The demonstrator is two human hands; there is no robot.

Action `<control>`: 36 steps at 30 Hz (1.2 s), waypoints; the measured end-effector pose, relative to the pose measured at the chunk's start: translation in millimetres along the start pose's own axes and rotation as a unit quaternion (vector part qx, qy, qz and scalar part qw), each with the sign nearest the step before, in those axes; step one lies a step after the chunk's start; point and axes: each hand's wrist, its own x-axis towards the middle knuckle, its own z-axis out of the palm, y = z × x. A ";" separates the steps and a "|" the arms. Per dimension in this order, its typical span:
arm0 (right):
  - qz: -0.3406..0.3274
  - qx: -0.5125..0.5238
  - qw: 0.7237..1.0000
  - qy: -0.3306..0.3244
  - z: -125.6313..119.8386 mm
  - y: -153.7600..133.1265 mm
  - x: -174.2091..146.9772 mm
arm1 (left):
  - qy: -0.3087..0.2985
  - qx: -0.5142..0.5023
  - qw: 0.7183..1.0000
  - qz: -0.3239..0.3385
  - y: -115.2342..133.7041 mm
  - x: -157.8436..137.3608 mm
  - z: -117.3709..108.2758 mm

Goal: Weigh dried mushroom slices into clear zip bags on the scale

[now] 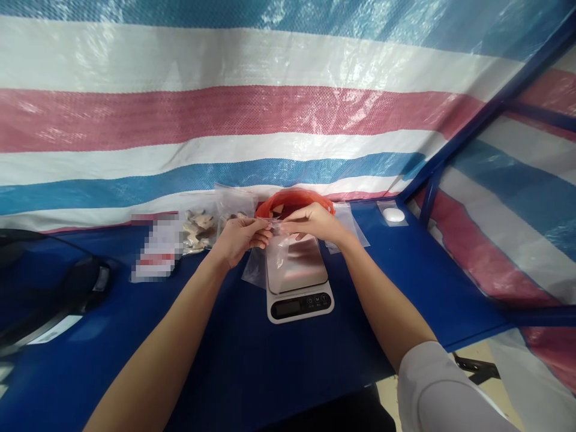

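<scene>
Both of my hands pinch the top of a clear plastic zip bag [279,255], which hangs down over a kitchen scale [300,270]. My left hand [243,237] is closed on the bag's left edge, and my right hand [312,223] grips its right side. The scale has a shiny plate, a dark display and several buttons at its front. Just behind my hands sits an orange-red plastic bag [321,200] with tan pieces inside, partly hidden by my fingers. Whether the held bag contains anything is hard to make out.
Left of my hands stand clear bags of brownish, irregular pieces [195,231] and a blurred-out label [157,252]. Flat clear bags [348,225] lie to the right. A white oval object [393,215] rests farther right. Black equipment [67,294] occupies the blue table's [360,354] left side.
</scene>
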 end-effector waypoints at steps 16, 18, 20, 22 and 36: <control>0.042 -0.068 0.996 0.044 3.0 -5.4 -1.4 | -0.033 0.179 0.973 0.138 3.7 -10.0 8.3; 0.053 -0.081 0.994 0.054 -1.3 -4.9 -2.2 | -0.013 0.215 0.967 0.139 6.4 -11.5 5.8; 0.060 -0.100 0.991 0.064 -6.8 -6.3 -4.4 | 0.008 0.269 0.952 0.147 8.6 -12.8 2.9; 0.067 -0.109 0.989 0.067 -11.7 -8.9 -7.1 | 0.028 0.335 0.927 0.167 9.1 -13.5 1.0; 0.051 -0.045 0.997 0.025 -15.0 -19.7 -13.6 | 0.033 0.464 0.812 0.351 -34.0 -9.6 19.8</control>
